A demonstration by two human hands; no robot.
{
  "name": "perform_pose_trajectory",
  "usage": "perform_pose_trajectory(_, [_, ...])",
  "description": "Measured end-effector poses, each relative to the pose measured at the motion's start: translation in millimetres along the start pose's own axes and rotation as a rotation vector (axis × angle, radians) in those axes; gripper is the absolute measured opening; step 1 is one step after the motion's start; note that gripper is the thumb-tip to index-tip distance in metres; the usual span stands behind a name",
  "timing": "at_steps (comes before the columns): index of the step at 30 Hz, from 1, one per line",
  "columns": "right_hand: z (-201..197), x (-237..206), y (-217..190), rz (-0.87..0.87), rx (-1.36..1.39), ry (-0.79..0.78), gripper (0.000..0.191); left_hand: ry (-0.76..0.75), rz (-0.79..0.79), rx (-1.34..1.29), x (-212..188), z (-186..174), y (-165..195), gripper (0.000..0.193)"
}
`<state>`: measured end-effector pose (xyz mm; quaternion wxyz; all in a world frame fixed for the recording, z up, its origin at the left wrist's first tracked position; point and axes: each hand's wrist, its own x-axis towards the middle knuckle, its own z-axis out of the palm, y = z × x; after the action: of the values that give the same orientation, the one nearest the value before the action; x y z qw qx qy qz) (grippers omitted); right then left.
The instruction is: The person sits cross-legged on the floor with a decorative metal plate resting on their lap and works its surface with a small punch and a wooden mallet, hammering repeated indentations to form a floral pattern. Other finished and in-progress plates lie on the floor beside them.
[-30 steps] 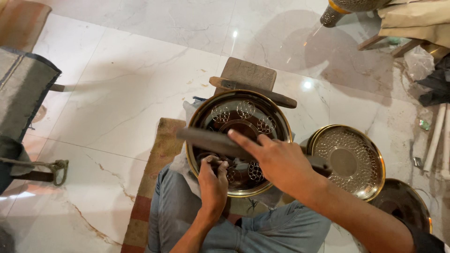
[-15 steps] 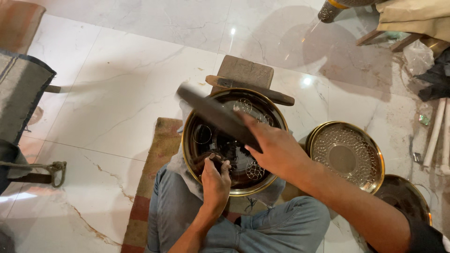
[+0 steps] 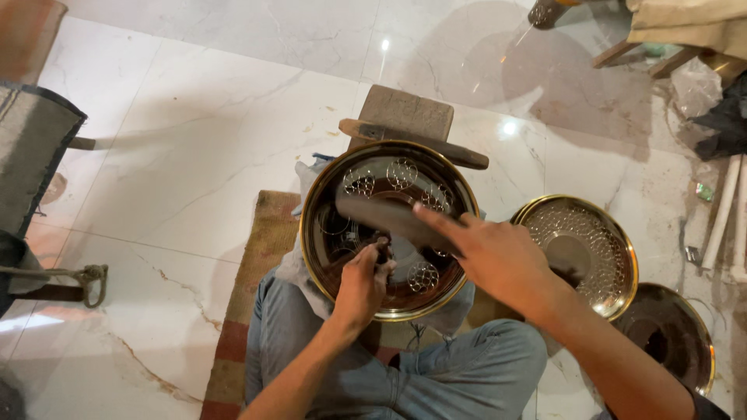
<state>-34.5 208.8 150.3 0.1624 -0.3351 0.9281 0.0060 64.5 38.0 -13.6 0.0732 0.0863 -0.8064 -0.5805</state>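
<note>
A round brass tray [image 3: 389, 167] with a dark centre and engraved flower circles rests on my lap over a cloth. My left hand [image 3: 362, 284] is closed around a small dark punch tool [image 3: 381, 247] held upright against the tray's surface. My right hand [image 3: 498, 257] grips a dark wooden mallet [image 3: 389, 218], blurred, its head low over the tray just above the punch.
A wooden block [image 3: 405, 115] with a stick [image 3: 412, 144] across it stands beyond the tray. To the right lie an engraved brass plate [image 3: 591, 241] and a darker one [image 3: 673, 334]. A striped mat [image 3: 253, 280] is underneath, on white marble floor [image 3: 171, 179]. A grey seat [image 3: 31, 155] stands at the left.
The mallet in my right hand swung up and has come back down toward the punch. My left hand has stayed in place on the tray.
</note>
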Motion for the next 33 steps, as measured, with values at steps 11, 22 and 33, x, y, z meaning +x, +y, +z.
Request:
perform_pose_trajectory(11, [92, -70, 40, 0.311, 0.314, 0.154, 0.087, -0.512, 0.206, 0.065, 43, -8, -16, 0.025])
perform_pose_trajectory(22, [216, -124, -16, 0.752, 1.053, 0.623, 0.082, -1.033, 0.324, 0.174, 74, -4, -7, 0.051])
perform_pose_trajectory(33, [277, -144, -52, 0.849, 0.527, 0.457, 0.094, -0.749, 0.483, 0.003, 81, -13, -8, 0.033])
